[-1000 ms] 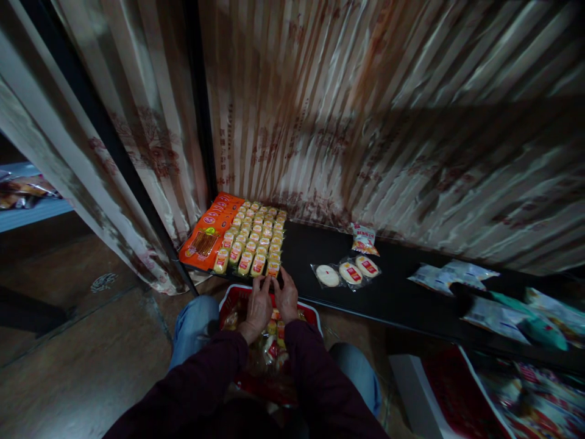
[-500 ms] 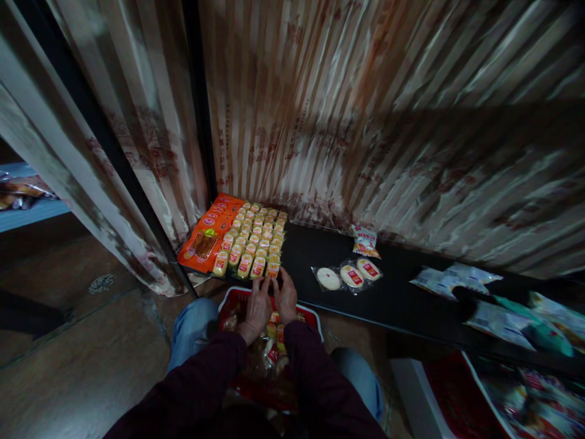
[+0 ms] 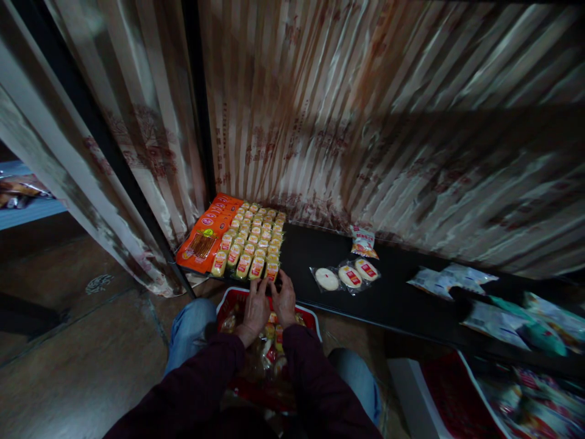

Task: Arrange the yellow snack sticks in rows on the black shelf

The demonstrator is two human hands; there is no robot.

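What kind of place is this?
Perhaps a snack shop or its storeroom: wrapped yellow snacks sit in neat rows on a low black shelf, and a red basket holds more.

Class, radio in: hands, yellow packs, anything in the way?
Left hand, right hand: both at front-right yellow pack. Other yellow packs rowed beside orange packaging, on black shelf. No obstruction visible.

Shelf (image 3: 304,250) has cake pkgs (image 3: 253,241) nr L end, flat packs (image 3: 205,235) to their L, pkgd discs (image 3: 350,275) mid, bags (image 3: 496,323) far R, w/ basket (image 3: 315,323) below in front, curtain (image 3: 320,122) behind.
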